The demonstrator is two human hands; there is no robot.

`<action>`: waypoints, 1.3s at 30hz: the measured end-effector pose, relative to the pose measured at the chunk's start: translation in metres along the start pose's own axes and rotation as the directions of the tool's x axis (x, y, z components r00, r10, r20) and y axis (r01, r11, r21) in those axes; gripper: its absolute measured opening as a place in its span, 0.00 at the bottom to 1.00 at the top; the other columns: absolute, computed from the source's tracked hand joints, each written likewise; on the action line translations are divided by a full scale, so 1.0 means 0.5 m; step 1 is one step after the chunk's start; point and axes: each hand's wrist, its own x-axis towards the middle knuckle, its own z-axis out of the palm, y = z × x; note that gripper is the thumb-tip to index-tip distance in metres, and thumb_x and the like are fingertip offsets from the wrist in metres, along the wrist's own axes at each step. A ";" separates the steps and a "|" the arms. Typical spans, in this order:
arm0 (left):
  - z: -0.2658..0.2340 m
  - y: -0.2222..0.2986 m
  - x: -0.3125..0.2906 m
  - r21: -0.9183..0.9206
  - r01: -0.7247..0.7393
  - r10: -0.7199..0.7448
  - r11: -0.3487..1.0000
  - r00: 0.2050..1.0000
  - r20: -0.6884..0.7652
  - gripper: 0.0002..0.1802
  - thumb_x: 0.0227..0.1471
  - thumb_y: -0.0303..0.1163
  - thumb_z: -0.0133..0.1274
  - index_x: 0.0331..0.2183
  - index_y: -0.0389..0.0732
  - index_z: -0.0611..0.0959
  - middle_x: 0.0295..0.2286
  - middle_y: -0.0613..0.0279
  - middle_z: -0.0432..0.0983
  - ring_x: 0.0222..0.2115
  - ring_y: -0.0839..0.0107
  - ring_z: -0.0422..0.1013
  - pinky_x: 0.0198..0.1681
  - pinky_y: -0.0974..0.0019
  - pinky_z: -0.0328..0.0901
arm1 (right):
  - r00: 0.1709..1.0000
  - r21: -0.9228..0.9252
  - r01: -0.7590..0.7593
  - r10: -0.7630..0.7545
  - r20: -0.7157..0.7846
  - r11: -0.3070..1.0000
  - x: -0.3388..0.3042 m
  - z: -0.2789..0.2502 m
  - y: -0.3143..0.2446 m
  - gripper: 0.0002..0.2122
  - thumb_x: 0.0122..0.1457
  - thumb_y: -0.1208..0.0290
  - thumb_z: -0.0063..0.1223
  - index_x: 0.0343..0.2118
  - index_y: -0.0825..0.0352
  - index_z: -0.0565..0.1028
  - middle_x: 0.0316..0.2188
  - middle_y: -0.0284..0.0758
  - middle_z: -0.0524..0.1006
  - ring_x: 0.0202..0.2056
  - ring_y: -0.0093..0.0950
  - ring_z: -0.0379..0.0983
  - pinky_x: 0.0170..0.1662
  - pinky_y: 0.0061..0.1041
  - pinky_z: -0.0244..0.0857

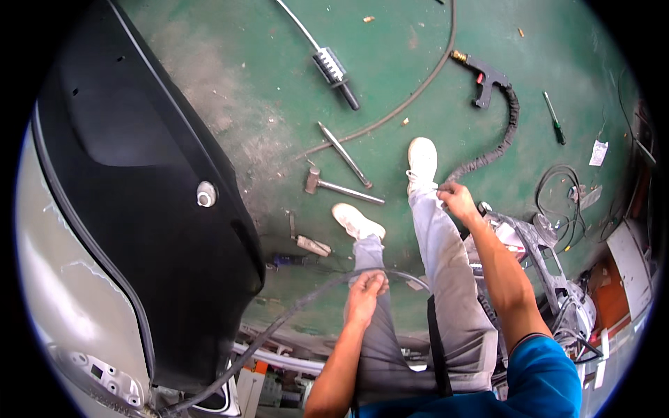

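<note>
My left hand (364, 298) is closed at a grey hose (293, 308), which arcs up from the lower left and passes through its fingertips. My right hand (457, 201) has its fingers pinched together in front of my trouser leg (435, 230); what they hold, if anything, is hidden. Close to those fingers, a black sleeved cable (488, 156) runs up to a black pistol-shaped gun (486, 80) with a brass-coloured tip, lying on the floor. Left of my shoes lie a hammer (338, 187) and a metal bar (345, 155).
A slide hammer (334, 70) and a green-handled screwdriver (554, 117) lie on the green floor (390, 42). A black car panel (160, 188) stands at the left. Coiled black cable (557, 184) and a metal frame (533, 240) are at the right.
</note>
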 end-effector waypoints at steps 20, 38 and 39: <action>-0.245 0.177 -0.330 -0.047 -0.280 0.273 0.959 0.955 -0.120 0.11 0.60 0.33 0.56 0.42 0.40 0.82 0.30 0.66 0.79 0.28 0.77 0.72 0.31 0.72 0.68 | 0.940 -0.233 -0.151 0.067 -0.334 0.961 -0.280 -0.235 -0.091 0.19 0.43 0.59 0.61 0.35 0.69 0.83 0.33 0.46 0.83 0.39 0.40 0.81 0.47 0.36 0.72; -0.076 0.329 -0.490 0.043 -0.616 0.540 0.787 0.653 -0.532 0.15 0.55 0.33 0.58 0.42 0.36 0.82 0.33 0.53 0.82 0.36 0.66 0.79 0.43 0.62 0.72 | 0.953 -0.290 0.300 -0.301 0.043 0.909 -0.257 -0.278 -0.797 0.09 0.50 0.74 0.58 0.31 0.75 0.79 0.21 0.38 0.79 0.19 0.28 0.76 0.22 0.30 0.71; -0.085 0.335 -0.517 0.108 -0.560 0.516 0.821 0.648 -0.560 0.15 0.54 0.33 0.58 0.42 0.37 0.83 0.33 0.53 0.83 0.36 0.64 0.79 0.43 0.62 0.72 | 0.928 -0.269 0.363 -0.323 0.184 0.892 -0.266 -0.254 -0.797 0.05 0.51 0.78 0.56 0.27 0.75 0.76 0.18 0.37 0.76 0.17 0.28 0.72 0.20 0.31 0.68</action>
